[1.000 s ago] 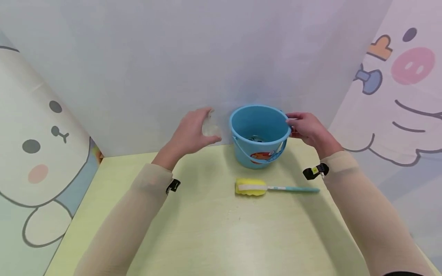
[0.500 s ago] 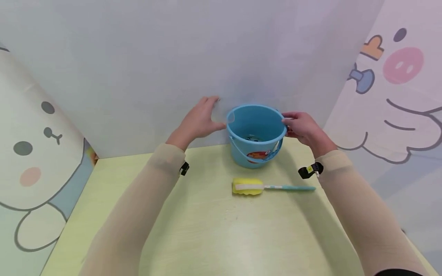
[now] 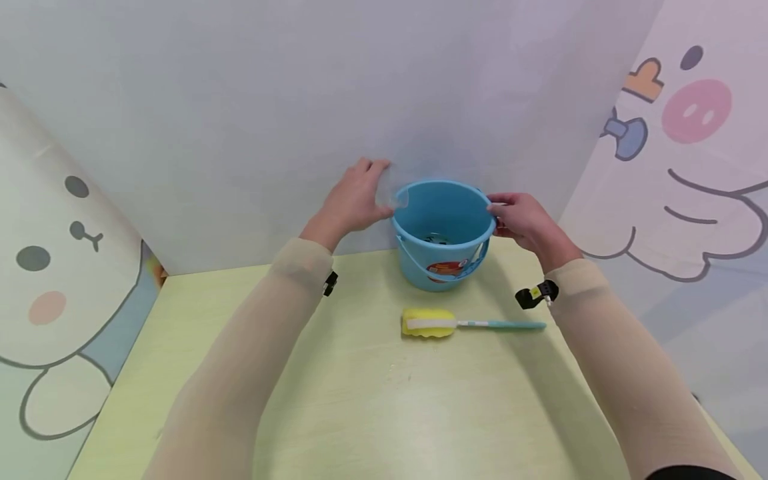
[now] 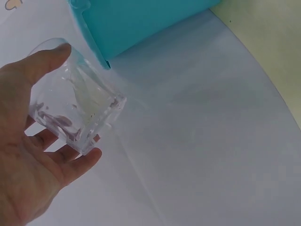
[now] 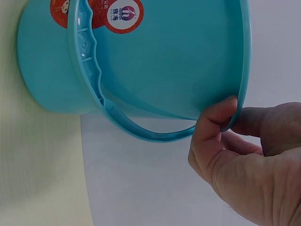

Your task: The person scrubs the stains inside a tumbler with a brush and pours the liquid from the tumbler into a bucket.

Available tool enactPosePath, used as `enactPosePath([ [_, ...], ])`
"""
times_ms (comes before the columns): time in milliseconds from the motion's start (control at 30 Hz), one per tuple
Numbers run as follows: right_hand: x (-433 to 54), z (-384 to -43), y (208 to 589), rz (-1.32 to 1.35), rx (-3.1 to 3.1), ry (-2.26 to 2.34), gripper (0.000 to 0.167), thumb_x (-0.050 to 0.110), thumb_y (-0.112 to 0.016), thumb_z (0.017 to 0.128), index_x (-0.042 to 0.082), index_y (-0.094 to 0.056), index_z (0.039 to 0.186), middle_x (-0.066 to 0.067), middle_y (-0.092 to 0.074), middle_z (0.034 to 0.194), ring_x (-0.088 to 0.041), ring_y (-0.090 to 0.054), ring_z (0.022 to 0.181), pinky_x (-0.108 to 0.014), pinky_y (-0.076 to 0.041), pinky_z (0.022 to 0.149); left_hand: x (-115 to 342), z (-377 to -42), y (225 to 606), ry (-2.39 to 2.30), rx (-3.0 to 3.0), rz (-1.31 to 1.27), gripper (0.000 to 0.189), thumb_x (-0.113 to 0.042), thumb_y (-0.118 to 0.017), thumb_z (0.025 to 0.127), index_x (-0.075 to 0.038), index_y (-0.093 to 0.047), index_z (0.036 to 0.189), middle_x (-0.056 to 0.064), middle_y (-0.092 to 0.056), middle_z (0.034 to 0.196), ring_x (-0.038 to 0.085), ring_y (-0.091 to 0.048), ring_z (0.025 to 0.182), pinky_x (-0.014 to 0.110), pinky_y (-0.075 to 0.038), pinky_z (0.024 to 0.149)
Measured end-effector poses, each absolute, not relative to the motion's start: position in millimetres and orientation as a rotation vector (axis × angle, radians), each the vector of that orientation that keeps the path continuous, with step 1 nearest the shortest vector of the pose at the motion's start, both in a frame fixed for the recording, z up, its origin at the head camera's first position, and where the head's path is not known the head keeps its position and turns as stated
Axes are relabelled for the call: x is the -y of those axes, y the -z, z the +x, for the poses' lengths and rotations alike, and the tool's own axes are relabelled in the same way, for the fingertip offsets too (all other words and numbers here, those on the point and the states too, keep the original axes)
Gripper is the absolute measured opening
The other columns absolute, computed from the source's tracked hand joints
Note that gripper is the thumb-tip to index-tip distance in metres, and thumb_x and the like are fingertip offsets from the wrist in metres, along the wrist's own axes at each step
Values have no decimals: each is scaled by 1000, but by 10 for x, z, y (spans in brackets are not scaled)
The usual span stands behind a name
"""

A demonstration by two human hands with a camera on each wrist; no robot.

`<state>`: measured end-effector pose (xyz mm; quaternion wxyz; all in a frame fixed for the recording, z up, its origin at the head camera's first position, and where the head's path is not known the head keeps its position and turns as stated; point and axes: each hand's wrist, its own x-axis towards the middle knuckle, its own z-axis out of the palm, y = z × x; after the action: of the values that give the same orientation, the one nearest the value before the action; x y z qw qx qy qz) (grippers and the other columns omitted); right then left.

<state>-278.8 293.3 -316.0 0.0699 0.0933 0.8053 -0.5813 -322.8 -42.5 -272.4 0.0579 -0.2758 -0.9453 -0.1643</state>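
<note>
A clear drinking glass (image 4: 77,96) is gripped in my left hand (image 3: 354,197), thumb on one side and fingers on the other. In the head view the glass tilts over the left rim of a blue bucket (image 3: 441,257), its mouth toward the inside. The bucket stands upright, with some liquid visible at its bottom. My right hand (image 3: 521,220) pinches the bucket's right rim, as the right wrist view shows at close range. The bucket's handle (image 5: 150,134) hangs down along its front.
A yellow sponge brush (image 3: 429,323) with a white and teal stick lies in front of the bucket on the pale table (image 3: 360,387). A few drops lie near it. A white wall (image 3: 270,120) rises behind.
My left hand has moved right and up with the glass, from beside the bucket to its left rim, tipping the glass toward the inside. The right hand keeps its hold.
</note>
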Motion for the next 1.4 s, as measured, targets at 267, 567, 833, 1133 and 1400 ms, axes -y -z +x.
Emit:
enactPosePath([
  [267,-2905,-2769,3133,285,-2432,1738,53,20,-52,114,6,-39,164,-23,-49,151,-40,-58,121,-33,-61,88,328,-3192,2711,375,2872,-844,90,-37,-80,96,-17,-29,167,13,-41,155,34,-44,136,46,-47,109],
  [567,-2896,-2767,3141,282,-2437,1743,52,21,-52,114,7,-40,163,-23,-50,151,-41,-57,122,-46,-55,103,268,-3145,2698,331,2860,-855,89,-38,-80,96,-19,-29,167,11,-43,153,33,-43,135,46,-46,110],
  [833,-2872,-2755,3132,288,-2444,1736,52,20,-51,114,6,-40,163,-22,-50,151,-42,-57,123,-31,-60,84,254,-3117,2707,310,2839,-871,88,-35,-81,96,-19,-31,166,12,-44,149,32,-44,132,46,-48,106],
  [1133,-2877,-2747,3131,305,-2441,1736,52,20,-51,114,7,-40,163,-23,-49,151,-42,-56,124,-32,-60,86,245,-3090,2704,288,2846,-877,90,-35,-82,95,-19,-30,166,12,-43,150,33,-43,133,48,-47,107],
  [1400,-2879,-2731,3137,307,-2435,1739,52,20,-51,114,7,-40,163,-23,-49,152,-41,-56,124,-33,-60,89,247,-3089,2711,276,2820,-910,89,-34,-83,95,-18,-30,166,12,-43,148,33,-44,130,47,-47,104],
])
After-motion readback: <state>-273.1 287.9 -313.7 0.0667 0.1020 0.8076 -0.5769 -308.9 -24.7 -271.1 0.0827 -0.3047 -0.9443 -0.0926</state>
